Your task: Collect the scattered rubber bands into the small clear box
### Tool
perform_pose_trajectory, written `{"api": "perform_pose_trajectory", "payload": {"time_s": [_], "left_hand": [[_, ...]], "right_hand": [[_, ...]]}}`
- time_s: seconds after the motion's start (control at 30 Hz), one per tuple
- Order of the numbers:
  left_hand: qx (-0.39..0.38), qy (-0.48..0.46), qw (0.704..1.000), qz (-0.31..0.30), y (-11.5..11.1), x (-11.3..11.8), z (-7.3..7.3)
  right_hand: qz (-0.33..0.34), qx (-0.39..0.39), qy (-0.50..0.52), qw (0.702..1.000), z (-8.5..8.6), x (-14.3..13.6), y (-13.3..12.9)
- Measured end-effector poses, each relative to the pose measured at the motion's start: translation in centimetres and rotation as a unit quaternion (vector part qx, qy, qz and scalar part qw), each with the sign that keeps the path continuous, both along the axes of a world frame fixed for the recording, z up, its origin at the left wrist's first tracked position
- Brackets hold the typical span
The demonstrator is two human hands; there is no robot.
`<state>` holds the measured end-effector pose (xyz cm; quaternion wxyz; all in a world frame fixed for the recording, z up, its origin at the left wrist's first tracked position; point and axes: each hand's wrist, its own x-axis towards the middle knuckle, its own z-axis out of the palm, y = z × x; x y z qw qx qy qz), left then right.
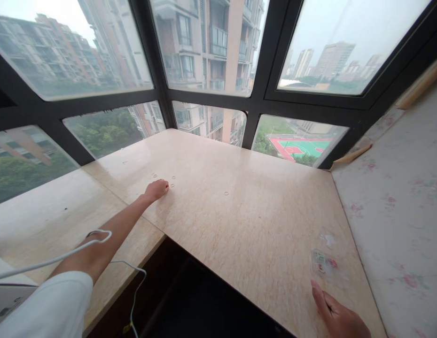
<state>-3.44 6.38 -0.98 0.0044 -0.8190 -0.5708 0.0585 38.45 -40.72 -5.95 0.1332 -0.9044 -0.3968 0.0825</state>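
Note:
My left hand reaches far over the beige stone-look ledge, its fingers closed and low to the surface. Whatever they may hold is hidden. Close by its fingertips lie small thin rings, and another thin ring lies apart to the right. At the lower right, my right hand is closed, thumb pressed along the curled fingers; I cannot see anything in it. Just beyond that hand sits a small clear plastic case with green and red small pieces inside.
A scrap of clear film lies behind the case. Dark-framed windows border the ledge, with a flowered wall on the right. A white cable crosses my left forearm. The ledge's front edge drops to a dark gap.

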Motion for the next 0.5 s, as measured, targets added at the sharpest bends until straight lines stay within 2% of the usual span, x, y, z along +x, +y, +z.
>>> {"api": "perform_pose_trajectory", "payload": {"time_s": [0.2, 0.3, 0.4, 0.5], "left_hand": [[-0.039, 0.037, 0.998, -0.025, 0.1, 0.5, 1.3], [-0.058, 0.031, 0.997, -0.036, -0.5, 1.6, 1.9], [-0.058, -0.058, 0.994, -0.067, -2.0, 4.3, 2.4], [-0.074, -0.209, 0.969, -0.113, -4.6, 8.6, 3.1]], "right_hand": [[0.032, 0.002, -0.023, 0.999, 0.2, -0.2, -0.1], [0.025, 0.019, -0.037, 0.999, 0.1, -0.4, -0.1], [0.02, 0.034, -0.049, 0.998, 0.1, -0.7, 0.0], [0.024, 0.059, -0.068, 0.996, 0.3, -1.0, 0.2]]}}
